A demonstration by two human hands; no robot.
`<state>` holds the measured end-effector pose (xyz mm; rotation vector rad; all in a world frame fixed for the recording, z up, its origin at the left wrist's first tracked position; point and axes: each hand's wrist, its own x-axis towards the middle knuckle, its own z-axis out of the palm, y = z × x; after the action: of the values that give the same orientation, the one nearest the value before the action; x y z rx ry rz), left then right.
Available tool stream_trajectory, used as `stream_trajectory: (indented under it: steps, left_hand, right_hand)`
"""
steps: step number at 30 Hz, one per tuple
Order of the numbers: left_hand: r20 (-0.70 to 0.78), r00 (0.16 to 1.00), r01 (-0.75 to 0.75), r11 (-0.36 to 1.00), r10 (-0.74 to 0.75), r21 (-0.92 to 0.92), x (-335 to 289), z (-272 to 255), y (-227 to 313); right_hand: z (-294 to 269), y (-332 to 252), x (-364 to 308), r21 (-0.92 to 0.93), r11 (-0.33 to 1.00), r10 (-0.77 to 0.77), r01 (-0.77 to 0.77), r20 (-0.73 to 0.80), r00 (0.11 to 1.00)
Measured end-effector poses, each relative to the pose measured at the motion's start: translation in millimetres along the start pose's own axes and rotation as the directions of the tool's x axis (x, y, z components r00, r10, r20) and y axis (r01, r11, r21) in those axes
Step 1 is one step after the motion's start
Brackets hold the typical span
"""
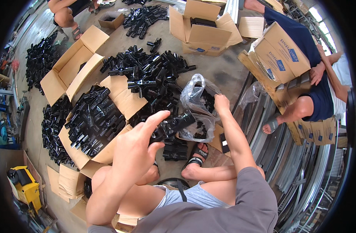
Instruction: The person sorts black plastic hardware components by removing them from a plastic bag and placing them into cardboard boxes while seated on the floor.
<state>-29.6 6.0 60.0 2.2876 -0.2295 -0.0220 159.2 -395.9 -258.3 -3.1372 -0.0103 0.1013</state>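
My left hand [136, 141] is raised in front of me, thumb and fingers closed around a glossy black tubular fitting [177, 122]. The fitting's round open end points to the right. My right hand [221, 103] is at the right rim of a clear plastic bag [189, 92], its fingers drawn together; what they grip, if anything, is hidden. Small black pieces [206, 99] lie inside that bag. Just nearer to me sits a second clear bag [191, 134] with more small black pieces. A short stack of black fittings [175, 150] stands by my feet.
A large heap of black fittings [156, 72] lies ahead, beside an open carton [79, 158] packed with them. More cartons [207, 37] stand farther back. At right, another person [321, 77] touches a closed carton [281, 52] near long metal profiles [259, 128]. A phone [224, 143] lies on cardboard.
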Motion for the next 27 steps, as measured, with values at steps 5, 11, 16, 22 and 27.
stream_trajectory:
  steps: [5,11,16,22,27]
  left_hand:
    - [0.112,0.99,0.079,0.996,-0.082,0.028,8,4,0]
    - [0.074,0.986,0.145,0.989,-0.148,0.038,17,8,-4]
    - [0.06,0.979,0.198,0.98,-0.197,-0.009,16,6,-8]
    - [0.091,0.975,0.203,0.979,-0.203,0.01,21,2,-6]
    - [0.037,0.979,0.202,0.979,-0.202,-0.005,14,-5,-16]
  right_hand:
    - [56,-1,22,-0.265,0.948,-0.137,0.177,0.164,0.977]
    - [93,-13,28,-0.34,0.939,-0.038,0.059,0.07,0.997]
    - [112,-14,34,-0.397,0.912,-0.092,0.103,0.048,0.995]
    - [107,-7,26,-0.409,0.912,0.047,-0.014,0.071,0.996]
    - [40,-57,17,0.096,0.988,0.117,-0.122,0.055,0.992]
